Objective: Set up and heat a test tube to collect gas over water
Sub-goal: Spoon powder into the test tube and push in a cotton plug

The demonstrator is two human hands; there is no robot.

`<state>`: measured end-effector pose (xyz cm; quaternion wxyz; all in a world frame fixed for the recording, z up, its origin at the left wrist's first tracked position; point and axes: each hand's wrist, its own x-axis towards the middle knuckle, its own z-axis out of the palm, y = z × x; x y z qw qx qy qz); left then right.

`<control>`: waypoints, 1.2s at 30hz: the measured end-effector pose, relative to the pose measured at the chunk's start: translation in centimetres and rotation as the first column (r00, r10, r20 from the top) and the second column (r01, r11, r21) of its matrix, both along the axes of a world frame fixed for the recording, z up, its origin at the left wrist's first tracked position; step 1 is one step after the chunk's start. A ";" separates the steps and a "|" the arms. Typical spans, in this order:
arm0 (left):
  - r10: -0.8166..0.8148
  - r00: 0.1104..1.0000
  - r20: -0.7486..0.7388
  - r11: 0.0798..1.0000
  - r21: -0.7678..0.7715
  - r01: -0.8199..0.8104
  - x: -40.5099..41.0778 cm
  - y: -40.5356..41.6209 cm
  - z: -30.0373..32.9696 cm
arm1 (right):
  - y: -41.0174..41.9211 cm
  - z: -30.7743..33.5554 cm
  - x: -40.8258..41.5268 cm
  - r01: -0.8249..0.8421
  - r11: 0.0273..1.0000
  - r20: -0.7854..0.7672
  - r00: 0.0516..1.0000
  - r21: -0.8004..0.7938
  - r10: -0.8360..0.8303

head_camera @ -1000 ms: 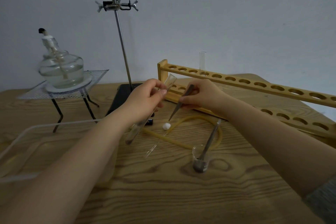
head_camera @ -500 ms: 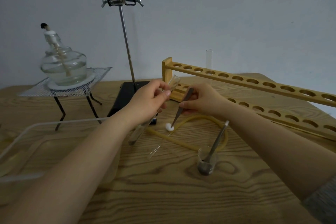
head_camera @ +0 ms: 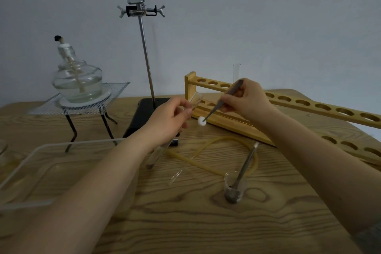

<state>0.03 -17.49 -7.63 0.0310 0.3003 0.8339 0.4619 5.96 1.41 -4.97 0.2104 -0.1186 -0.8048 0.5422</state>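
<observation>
cotton ball point(head_camera: 202, 121) lifted off table — right hand point(head_camera: 245, 99) grips tweezers point(head_camera: 222, 103), left hand point(head_camera: 169, 121) grips glass tube point(head_camera: 195, 100).

Lamp point(head_camera: 77, 80) left of rack point(head_camera: 288, 113)

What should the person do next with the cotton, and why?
Probably lift the cotton ball, pinched in the tweezers held by the right hand, to the open mouth of the tilted test tube in the left hand; it hangs just below the mouth.
</observation>
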 end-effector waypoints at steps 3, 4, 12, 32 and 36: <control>0.001 1.000 0.008 1.000 0.007 -0.001 0.1 -0.1 -0.1 | 0.4 1.3 0.3 0.080 0.996 -0.076 0.994 -0.026 -0.082; 0.004 1.000 0.009 1.000 0.006 -0.004 0.1 0.0 -0.1 | 0.5 1.7 0.4 0.101 0.994 -0.109 0.988 -0.049 -0.106; -0.010 1.000 -0.013 1.000 -0.016 0.010 0.4 0.1 -0.1 | 0.5 3.7 0.9 0.119 0.973 -0.211 0.964 -0.198 -0.161; -0.031 0.999 -0.043 0.999 -0.042 0.029 1.3 0.9 0.0 | -0.4 2.6 1.1 -0.038 0.985 -0.113 0.993 -0.171 0.018; -0.028 0.998 -0.047 0.998 -0.050 0.026 1.2 0.9 0.2 | 0.0 3.0 1.4 -0.066 0.972 -0.122 0.992 -0.224 0.039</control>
